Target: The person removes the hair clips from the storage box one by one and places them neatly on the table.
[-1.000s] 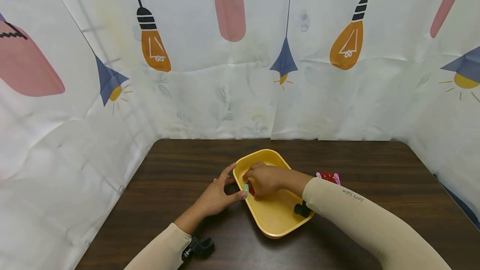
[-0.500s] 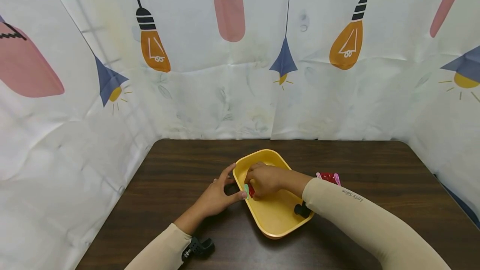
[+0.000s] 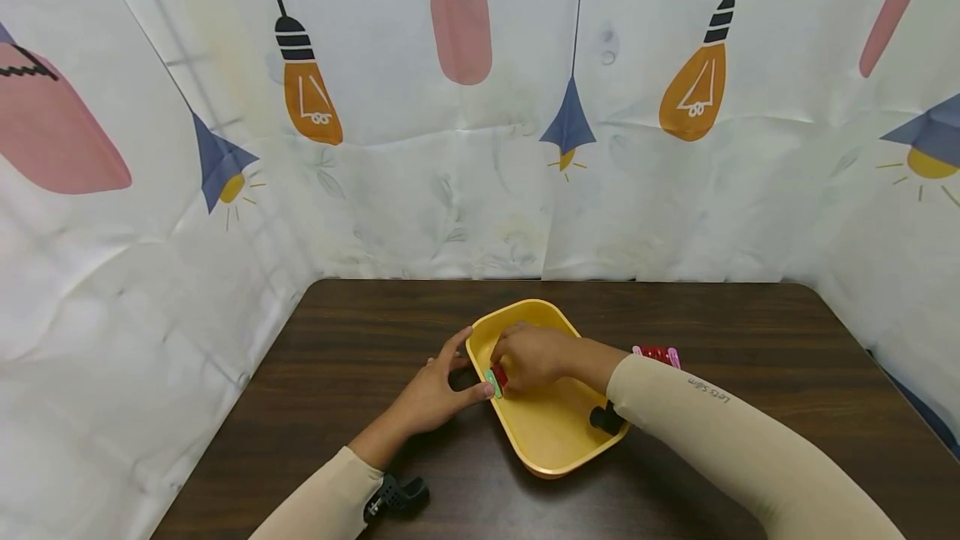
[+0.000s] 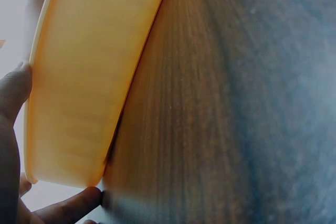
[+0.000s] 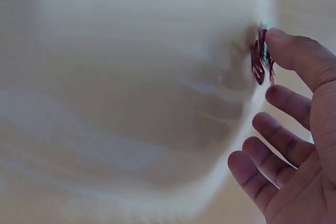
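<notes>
A yellow plastic tub (image 3: 551, 440) sits on the dark wooden table. My left hand (image 3: 431, 394) spans its left end with spread fingers, the thumb at the rim and other fingers against the far left corner. Inside, my right hand (image 3: 536, 357) reaches down near the left wall. Its thumb and index finger pinch at a small bunch of hair clips, dark red clips (image 5: 258, 61) with a mint-green clip (image 3: 493, 383) beside them. The other fingers of that hand are loosely bent in the right wrist view. The lower ends of the clips are partly hidden.
More hair clips (image 3: 658, 356), red with pink at both ends, lie on the table (image 3: 750, 407) behind my right forearm, which partly covers them. A white patterned cloth (image 3: 420, 190) hangs around the table's back and sides.
The mint-green clip has tilted and shifted slightly, and the red clips beside it have turned a little with my right fingers. My left hand and the tub stay put.
</notes>
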A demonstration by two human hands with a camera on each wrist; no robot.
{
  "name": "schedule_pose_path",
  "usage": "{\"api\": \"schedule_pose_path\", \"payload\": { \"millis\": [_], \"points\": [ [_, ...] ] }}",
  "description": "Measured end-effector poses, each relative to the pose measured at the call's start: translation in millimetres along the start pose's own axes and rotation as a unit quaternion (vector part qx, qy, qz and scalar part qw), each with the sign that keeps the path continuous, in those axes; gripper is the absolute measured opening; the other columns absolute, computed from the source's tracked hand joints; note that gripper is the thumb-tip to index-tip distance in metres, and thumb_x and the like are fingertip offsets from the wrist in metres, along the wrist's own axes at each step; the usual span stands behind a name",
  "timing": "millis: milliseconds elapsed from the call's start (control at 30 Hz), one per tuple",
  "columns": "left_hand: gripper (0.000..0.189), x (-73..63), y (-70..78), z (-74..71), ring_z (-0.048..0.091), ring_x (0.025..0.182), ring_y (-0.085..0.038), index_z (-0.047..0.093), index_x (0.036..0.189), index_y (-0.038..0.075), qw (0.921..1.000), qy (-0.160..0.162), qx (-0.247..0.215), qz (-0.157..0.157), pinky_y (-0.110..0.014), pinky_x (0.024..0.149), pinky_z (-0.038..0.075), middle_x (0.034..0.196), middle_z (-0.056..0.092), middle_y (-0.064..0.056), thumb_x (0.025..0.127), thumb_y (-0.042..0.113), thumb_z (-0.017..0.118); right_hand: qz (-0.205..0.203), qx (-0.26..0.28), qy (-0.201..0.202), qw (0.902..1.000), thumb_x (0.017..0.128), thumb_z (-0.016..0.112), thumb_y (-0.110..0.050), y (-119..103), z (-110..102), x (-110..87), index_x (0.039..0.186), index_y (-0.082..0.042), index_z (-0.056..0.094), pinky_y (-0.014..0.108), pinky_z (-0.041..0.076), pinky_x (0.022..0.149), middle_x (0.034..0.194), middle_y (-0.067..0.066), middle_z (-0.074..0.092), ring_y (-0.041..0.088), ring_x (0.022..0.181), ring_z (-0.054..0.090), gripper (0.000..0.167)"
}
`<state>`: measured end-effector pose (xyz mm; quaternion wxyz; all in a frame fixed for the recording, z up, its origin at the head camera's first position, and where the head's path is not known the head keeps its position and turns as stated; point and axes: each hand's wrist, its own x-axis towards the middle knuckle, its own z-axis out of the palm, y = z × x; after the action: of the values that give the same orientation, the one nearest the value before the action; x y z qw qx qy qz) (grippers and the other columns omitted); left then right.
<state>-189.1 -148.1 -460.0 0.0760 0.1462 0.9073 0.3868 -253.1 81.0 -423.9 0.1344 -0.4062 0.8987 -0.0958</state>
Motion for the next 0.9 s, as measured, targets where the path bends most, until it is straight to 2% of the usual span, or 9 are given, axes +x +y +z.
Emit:
{"api": "schedule_pose_path", "payload": {
  "millis": [300, 567, 767, 900],
  "points": [
    [0.097, -0.1, 0.6, -0.3, 0.029, 0.143, -0.056, 0.018, 0.164, 0.037, 1.0000, -0.001, 0.000, -0.001, -0.076, 0.108, 0.021, 0.142, 0.061, -0.006, 0.087, 0.063, 0.073, -0.006, -0.013, 0.001, 0.9999, 0.086, 0.083, -0.037, -2.0, -14.7, -6.3, 0.124, -0.013, 0.074, 0.036, 0.044, 0.105, 0.124, 0.000, 0.065, 0.023, 0.121, 0.056, 0.046],
    [0.097, -0.3, 0.4, -0.2, 0.029, 0.142, -0.058, 0.019, 0.164, 0.038, 1.0000, -0.001, 0.001, -0.003, -0.077, 0.106, 0.024, 0.141, 0.061, -0.008, 0.087, 0.063, 0.073, 0.019, -0.005, 0.003, 0.9998, 0.087, 0.082, -0.042, 0.9, -27.5, -13.3, 0.124, -0.016, 0.073, 0.036, 0.048, 0.101, 0.127, -0.001, 0.065, 0.017, 0.118, 0.059, 0.047],
    [0.098, 0.5, 0.3, 0.5, 0.028, 0.143, -0.057, 0.018, 0.164, 0.038, 1.0000, -0.002, 0.001, -0.008, -0.077, 0.107, 0.023, 0.142, 0.061, -0.008, 0.087, 0.064, 0.073, 0.042, -0.005, 0.013, 0.9990, 0.087, 0.082, -0.043, 4.1, -39.3, -22.9, 0.125, -0.018, 0.073, 0.042, 0.047, 0.103, 0.132, -0.002, 0.064, 0.022, 0.129, 0.052, 0.046],
    [0.098, 1.3, 1.0, 0.5, 0.028, 0.143, -0.057, 0.019, 0.164, 0.037, 0.9999, -0.001, 0.003, -0.010, -0.077, 0.107, 0.024, 0.141, 0.061, -0.007, 0.086, 0.064, 0.073, 0.048, -0.008, 0.023, 0.9985, 0.087, 0.082, -0.044, 6.8, -46.2, -30.1, 0.124, -0.018, 0.074, 0.043, 0.047, 0.103, 0.133, -0.003, 0.064, 0.023, 0.130, 0.049, 0.046]
  ]
}}
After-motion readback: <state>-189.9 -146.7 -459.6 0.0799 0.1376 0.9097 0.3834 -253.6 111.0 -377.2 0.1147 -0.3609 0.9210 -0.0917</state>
